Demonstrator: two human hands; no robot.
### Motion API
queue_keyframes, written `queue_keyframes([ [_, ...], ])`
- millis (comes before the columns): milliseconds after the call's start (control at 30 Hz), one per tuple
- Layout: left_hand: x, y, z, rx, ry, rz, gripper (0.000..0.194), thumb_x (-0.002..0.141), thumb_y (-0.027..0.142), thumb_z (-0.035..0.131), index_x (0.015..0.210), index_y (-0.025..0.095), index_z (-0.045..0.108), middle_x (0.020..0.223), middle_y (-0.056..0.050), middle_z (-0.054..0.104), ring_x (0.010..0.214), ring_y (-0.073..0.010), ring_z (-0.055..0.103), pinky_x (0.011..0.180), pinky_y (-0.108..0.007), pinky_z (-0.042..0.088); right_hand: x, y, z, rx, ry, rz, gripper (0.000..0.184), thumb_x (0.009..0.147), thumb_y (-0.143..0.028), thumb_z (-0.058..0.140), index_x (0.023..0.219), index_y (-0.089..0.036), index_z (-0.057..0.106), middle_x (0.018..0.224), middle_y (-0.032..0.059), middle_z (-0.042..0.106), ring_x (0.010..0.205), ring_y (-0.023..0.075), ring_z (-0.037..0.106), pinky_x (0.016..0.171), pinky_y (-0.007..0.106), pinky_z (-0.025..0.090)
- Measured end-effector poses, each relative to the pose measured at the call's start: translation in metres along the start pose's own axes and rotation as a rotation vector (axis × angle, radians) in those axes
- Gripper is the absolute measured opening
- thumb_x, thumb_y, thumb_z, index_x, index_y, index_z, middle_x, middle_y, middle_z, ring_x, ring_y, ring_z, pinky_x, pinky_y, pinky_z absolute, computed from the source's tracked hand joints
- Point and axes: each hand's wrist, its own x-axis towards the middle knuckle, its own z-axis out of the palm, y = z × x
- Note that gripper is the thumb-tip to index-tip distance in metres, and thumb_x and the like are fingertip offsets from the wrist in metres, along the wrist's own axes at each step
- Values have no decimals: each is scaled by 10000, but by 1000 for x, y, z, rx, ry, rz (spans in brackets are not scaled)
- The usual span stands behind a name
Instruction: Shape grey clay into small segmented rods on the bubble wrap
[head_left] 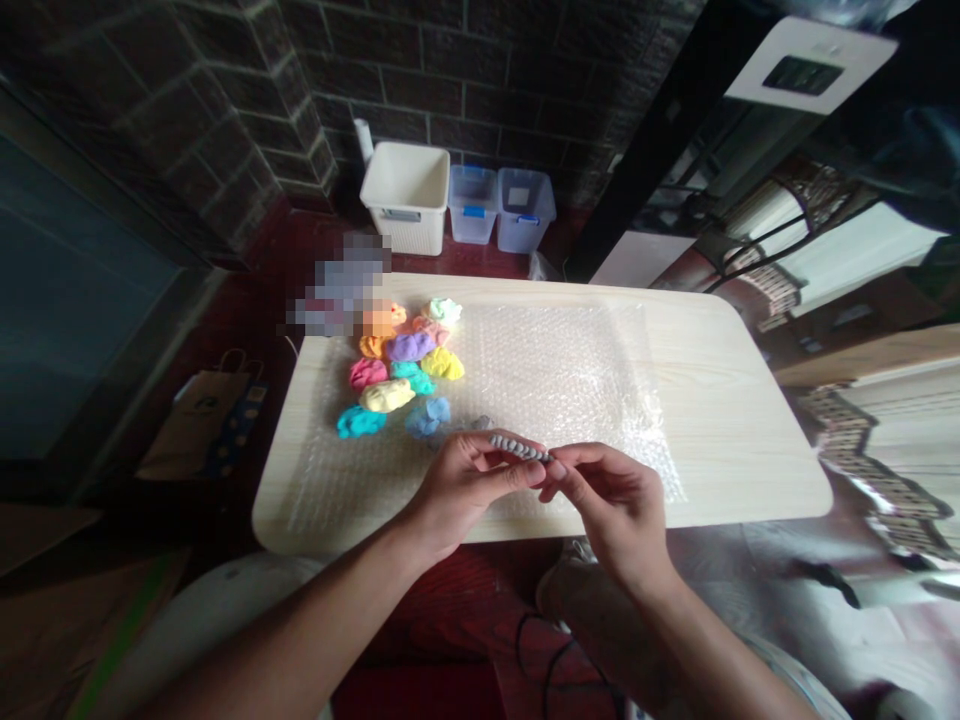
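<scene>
Between both hands, above the table's near edge, is a narrow grey piece of modelling clay [517,447] with a row of rounded ridges, like a twisted rope. My left hand [480,475] grips it along its length, thumb in front and fingers behind. At its right end, the thumb and fingertips of my right hand [611,495] pinch it. Just behind my left hand lie a blue clay lump [429,417] and a small grey lump [482,423], partly hidden. Farther back on the left are several coloured lumps, among them a pale yellow one [387,395] and a teal one [361,420].
Bubble wrap [555,370] covers much of the pale wooden table [735,400]. On the floor beyond stand a white bin [409,215] and two clear plastic boxes, one at the right [525,210]. A paper bag [196,420] sits left of the table.
</scene>
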Motion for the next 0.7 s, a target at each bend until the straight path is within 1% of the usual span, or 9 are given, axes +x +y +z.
queue_keyframes([
  [133, 0, -1, -1, 4, 23, 11, 149, 742, 240, 928, 851, 192, 839, 879, -45, 773, 810, -170, 693, 766, -308, 559, -1, -2, -1, -11, -18, 0, 56, 852, -261, 854, 873, -210, 845, 706, 56, 796, 597, 173, 713, 583, 291, 600],
  [267, 0, -1, -1, 2, 29, 20, 148, 740, 224, 929, 859, 198, 844, 859, -38, 774, 800, -162, 710, 754, -289, 570, -1, -1, -1, -11, -24, -1, 69, 855, -269, 854, 892, -212, 850, 706, 60, 798, 605, 181, 713, 590, 305, 604],
  [367, 0, -1, -1, 4, 27, 21, 152, 750, 215, 922, 881, 201, 848, 874, -39, 784, 817, -160, 723, 765, -280, 577, -2, 1, -2, 10, -17, 11, 78, 858, -269, 853, 912, -214, 843, 733, 60, 800, 618, 185, 716, 603, 317, 611],
  [467, 0, 1, 0, -12, 23, 15, 157, 749, 205, 921, 887, 199, 847, 884, -36, 786, 812, -156, 722, 771, -280, 583, -2, 3, -2, 33, -15, 12, 117, 858, -245, 853, 973, -227, 837, 792, 55, 802, 640, 178, 714, 612, 312, 613],
  [600, 0, 4, 1, -13, -5, 8, 105, 783, 214, 897, 858, 173, 836, 840, -35, 781, 768, -145, 707, 767, -278, 576, -2, 2, -5, -23, -59, -68, 118, 889, -199, 818, 996, -239, 846, 851, 53, 788, 682, 166, 708, 632, 296, 604],
  [700, 0, 3, 2, 0, -9, 0, 91, 819, 233, 870, 848, 160, 823, 796, -36, 776, 747, -141, 702, 766, -272, 563, -2, 2, -5, -56, -81, -109, 116, 908, -185, 797, 997, -244, 842, 851, 51, 782, 713, 170, 718, 660, 297, 603],
])
